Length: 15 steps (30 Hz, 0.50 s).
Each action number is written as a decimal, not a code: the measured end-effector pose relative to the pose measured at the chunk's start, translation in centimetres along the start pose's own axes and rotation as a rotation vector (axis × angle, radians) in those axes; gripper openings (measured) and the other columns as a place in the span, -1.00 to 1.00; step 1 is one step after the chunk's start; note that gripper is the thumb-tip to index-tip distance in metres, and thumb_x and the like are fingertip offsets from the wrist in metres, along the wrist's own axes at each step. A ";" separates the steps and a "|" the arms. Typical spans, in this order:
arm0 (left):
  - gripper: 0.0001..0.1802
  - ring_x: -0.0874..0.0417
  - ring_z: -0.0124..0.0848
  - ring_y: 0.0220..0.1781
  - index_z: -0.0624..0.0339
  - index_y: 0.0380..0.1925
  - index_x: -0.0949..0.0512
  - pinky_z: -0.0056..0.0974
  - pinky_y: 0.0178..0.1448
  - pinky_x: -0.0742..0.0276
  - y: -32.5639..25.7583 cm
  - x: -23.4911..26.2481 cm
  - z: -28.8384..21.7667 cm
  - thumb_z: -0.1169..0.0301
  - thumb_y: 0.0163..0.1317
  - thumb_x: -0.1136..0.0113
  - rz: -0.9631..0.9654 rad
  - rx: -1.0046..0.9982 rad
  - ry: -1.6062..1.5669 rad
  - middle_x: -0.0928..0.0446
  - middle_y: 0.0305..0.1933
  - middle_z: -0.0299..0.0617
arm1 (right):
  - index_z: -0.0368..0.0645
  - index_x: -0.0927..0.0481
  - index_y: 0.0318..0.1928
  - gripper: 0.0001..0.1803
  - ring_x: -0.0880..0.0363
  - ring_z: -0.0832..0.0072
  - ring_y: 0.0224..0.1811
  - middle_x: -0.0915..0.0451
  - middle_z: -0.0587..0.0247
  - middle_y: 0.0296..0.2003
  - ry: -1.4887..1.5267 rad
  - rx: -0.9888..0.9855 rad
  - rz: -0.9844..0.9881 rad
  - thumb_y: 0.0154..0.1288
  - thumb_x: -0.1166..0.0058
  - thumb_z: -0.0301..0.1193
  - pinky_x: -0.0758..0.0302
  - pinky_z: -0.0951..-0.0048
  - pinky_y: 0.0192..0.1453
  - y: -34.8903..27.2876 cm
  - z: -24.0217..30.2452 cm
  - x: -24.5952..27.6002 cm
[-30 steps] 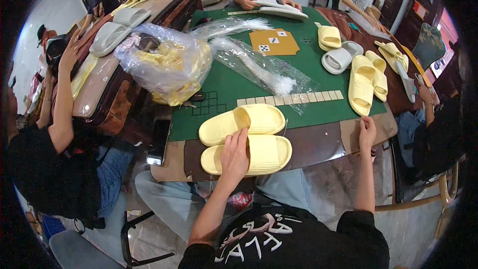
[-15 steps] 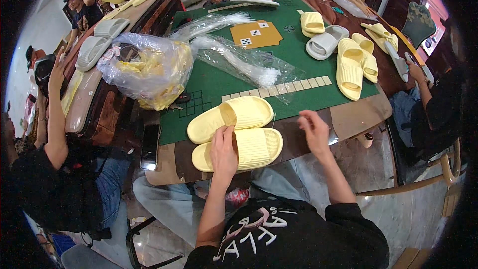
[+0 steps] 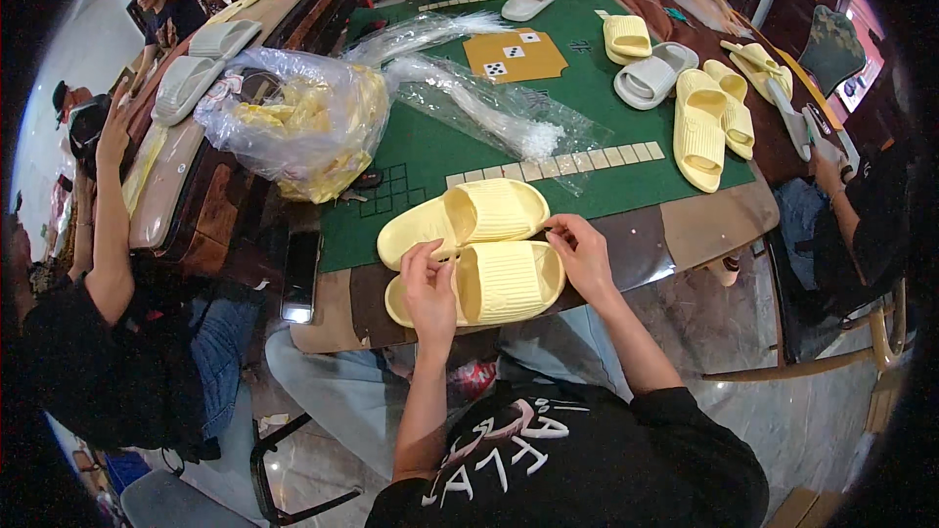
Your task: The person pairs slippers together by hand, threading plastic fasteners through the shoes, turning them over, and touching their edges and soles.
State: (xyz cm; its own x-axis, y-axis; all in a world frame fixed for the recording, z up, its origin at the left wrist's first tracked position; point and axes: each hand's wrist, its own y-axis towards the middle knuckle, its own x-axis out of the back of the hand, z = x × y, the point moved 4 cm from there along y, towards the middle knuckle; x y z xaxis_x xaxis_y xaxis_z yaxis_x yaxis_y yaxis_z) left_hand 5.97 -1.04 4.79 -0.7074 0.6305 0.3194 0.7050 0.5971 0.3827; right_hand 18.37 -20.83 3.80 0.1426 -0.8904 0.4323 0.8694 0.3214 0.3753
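Observation:
A pair of pale yellow ribbed slippers lies side by side at the table's near edge: the far slipper (image 3: 499, 210) and the near slipper (image 3: 514, 281). My left hand (image 3: 428, 291) is over the gap between them at their left part, its thumb and fingertips bent close together in a pinch. At their right end, my right hand (image 3: 583, 256) has its thumb and fingers closed together beside the slippers' edges. Anything in either pinch is too small or hidden to make out.
A clear bag of yellow pieces (image 3: 293, 127) is at the left, with bundles of thin white plastic strands (image 3: 479, 108) beyond. More yellow slippers (image 3: 700, 127) and a grey slipper (image 3: 653, 78) lie at the right. A phone (image 3: 299, 279) is at the left edge. Other people sit around.
My right hand has moved left and in to the slippers' right end. My left hand has lifted slightly, its fingers drawn together. Across the table, a person's hands have shifted the grey-white slippers.

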 end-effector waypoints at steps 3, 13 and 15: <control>-0.69 -0.42 -0.56 -0.32 0.34 -0.13 -0.52 -0.46 -0.20 -0.44 0.1 0.4 1.7 0.75 0.09 -0.15 -0.083 0.120 -0.212 -0.40 -0.14 -0.23 | -0.26 -0.56 -0.20 -0.84 -0.48 0.55 -0.42 -0.55 0.25 -0.39 0.003 -0.026 -0.001 0.17 -0.11 -0.60 -0.45 0.52 -0.31 -0.6 0.5 0.3; -0.82 -0.44 -0.53 -0.25 0.34 -0.26 -0.53 -0.47 -0.12 -0.44 -0.1 0.8 1.7 0.73 0.12 -0.12 -0.179 0.049 -0.280 -0.40 -0.16 -0.23 | -0.28 -0.55 -0.18 -0.83 -0.46 0.60 -0.43 -0.55 0.28 -0.41 0.048 -0.069 0.088 0.18 -0.09 -0.55 -0.43 0.55 -0.32 -1.8 2.0 0.7; -0.86 -0.44 -0.47 -0.22 0.32 -0.33 -0.51 -0.43 -0.09 -0.42 -0.4 1.6 1.2 0.74 0.15 -0.07 -0.281 -0.057 -0.257 -0.39 -0.17 -0.20 | -0.29 -0.56 -0.19 -0.84 -0.46 0.59 -0.42 -0.55 0.27 -0.40 0.031 -0.060 0.082 0.21 -0.08 -0.54 -0.42 0.56 -0.31 -1.8 2.1 0.5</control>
State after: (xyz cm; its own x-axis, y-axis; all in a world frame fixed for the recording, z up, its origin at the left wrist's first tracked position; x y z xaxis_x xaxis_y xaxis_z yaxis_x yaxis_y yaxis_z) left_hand 4.62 0.27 4.11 -0.8318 0.5543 -0.0297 0.4765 0.7404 0.4740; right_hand 15.89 -21.15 5.04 0.2279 -0.8720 0.4333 0.8810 0.3742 0.2895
